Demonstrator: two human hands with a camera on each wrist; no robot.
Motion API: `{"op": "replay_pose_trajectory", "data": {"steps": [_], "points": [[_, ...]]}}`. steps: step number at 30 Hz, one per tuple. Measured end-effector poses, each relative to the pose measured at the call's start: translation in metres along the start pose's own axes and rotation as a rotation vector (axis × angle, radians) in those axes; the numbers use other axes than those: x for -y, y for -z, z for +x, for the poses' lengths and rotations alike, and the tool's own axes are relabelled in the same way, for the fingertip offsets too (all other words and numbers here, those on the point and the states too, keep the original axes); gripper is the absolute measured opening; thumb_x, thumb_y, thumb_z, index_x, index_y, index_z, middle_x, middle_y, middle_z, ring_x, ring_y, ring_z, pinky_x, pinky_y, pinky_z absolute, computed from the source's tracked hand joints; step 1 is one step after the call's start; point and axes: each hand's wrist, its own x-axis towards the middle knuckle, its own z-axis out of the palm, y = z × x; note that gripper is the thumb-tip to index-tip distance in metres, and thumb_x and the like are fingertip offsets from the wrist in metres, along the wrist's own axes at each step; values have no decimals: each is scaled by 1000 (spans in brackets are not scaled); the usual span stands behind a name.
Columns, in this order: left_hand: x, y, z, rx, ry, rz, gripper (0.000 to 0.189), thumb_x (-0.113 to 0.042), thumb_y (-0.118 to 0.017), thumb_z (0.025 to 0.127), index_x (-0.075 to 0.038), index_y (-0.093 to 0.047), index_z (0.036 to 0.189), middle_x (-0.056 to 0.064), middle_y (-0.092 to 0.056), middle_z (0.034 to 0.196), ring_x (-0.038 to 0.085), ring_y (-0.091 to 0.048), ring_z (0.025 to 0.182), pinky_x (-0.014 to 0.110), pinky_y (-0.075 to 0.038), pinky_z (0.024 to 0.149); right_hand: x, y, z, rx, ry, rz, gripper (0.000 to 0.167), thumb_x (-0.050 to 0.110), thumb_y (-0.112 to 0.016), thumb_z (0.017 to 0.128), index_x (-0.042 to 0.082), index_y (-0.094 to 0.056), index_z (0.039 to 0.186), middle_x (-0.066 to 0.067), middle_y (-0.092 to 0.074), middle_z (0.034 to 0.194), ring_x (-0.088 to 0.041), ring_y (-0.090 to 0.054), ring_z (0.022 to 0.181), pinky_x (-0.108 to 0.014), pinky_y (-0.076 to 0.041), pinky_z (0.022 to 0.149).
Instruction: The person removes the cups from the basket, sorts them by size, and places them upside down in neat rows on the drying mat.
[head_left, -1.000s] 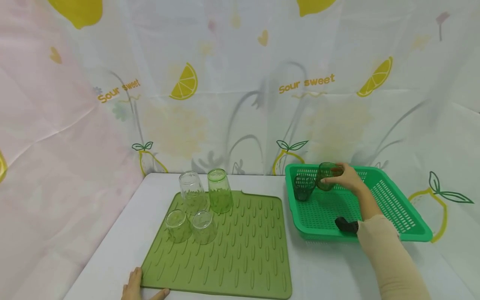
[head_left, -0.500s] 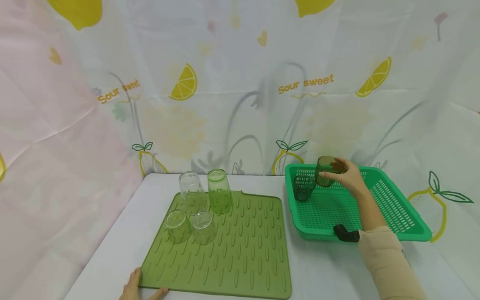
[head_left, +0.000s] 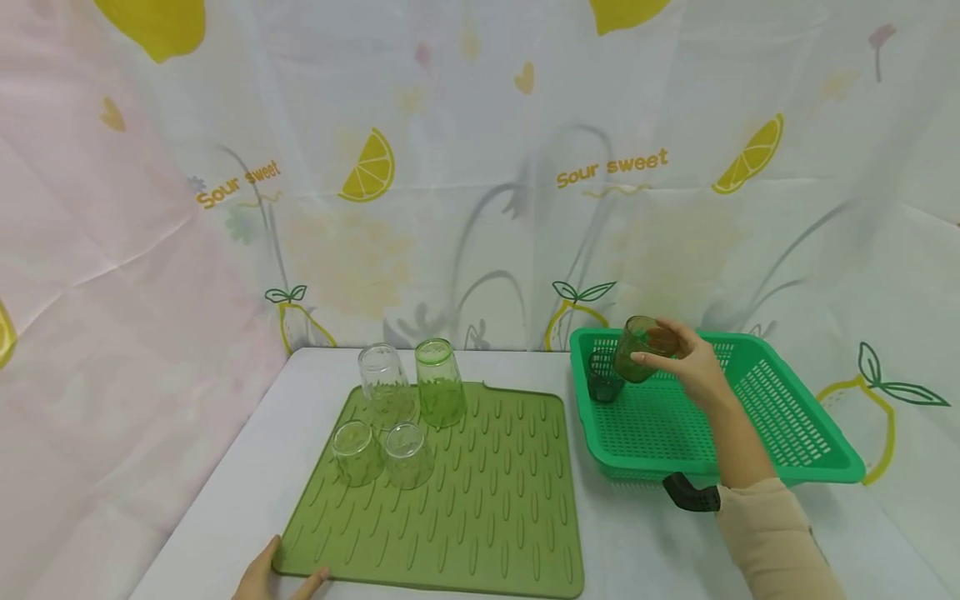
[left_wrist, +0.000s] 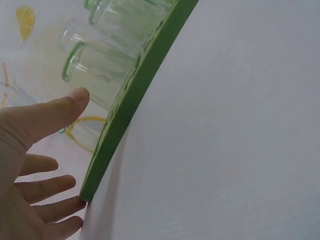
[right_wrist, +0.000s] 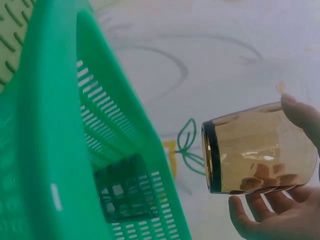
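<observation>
My right hand grips an amber glass tumbler between thumb and fingers. The tumbler is tilted, over the back left part of the green plastic basket. Beneath and just left of it, a dark glass stands inside the basket. My left hand has its fingers spread at the near left corner of the olive-green drying mat, fingertips right at the edge. On the mat's left side stand a tall clear glass, a tall green-tinted glass and two short clear glasses.
A white table carries the mat and the basket, with a narrow strip of table between them. Behind hangs a lemon-patterned cloth. A black curved piece sticks out from my right sleeve in front of the basket.
My right hand has raised the amber tumbler from the basket, then tilted it and shifted it slightly left. My left hand has edged slightly down and left at the mat's corner.
</observation>
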Motion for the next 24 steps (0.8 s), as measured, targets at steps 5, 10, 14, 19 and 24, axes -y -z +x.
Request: {"op": "replay_pose_trajectory", "data": {"steps": [5, 10, 14, 19, 24], "points": [[11, -13, 5, -157, -39, -61, 120, -72, -70, 62, 14, -32, 137, 38, -35, 134, 55, -36, 119, 66, -33, 97, 8, -7, -10, 7, -6, 37, 77, 18, -69, 87, 4, -23, 148, -12, -45, 134, 0, -46, 106, -44, -36, 101], [-4, -14, -3, -193, -29, -211, 105, -76, -64, 65, 11, -51, 124, 31, -55, 115, 42, -56, 100, 54, -50, 82, 12, -15, -22, 21, 10, 51, 76, 16, -70, 86, 2, -26, 146, -1, -50, 129, 1, -47, 109, -27, -45, 94], [-36, 0, -23, -72, -40, -329, 77, -52, -75, 74, 9, -56, 118, 17, -65, 98, 24, -63, 84, 39, -54, 75, 7, -26, -32, 61, 66, 109, 71, 7, -68, 86, -2, -29, 144, 10, -54, 121, -2, -50, 109, -19, -50, 84], [-76, 15, -49, 26, -185, -430, 53, -24, -77, 78, 7, -59, 117, 10, -68, 98, 13, -64, 81, 26, -54, 68, 2, -42, -40, 105, 127, 165, 69, 0, -69, 83, -6, -32, 141, 8, -56, 120, -6, -54, 108, -20, -51, 83], [-102, 21, -56, 163, -330, -531, 50, -16, -71, 83, 8, -54, 124, 17, -66, 108, 7, -64, 87, 22, -53, 71, 2, -60, -45, 153, 180, 258, 68, -5, -68, 81, -7, -34, 139, -4, -56, 125, -13, -55, 111, -21, -50, 88]]}}
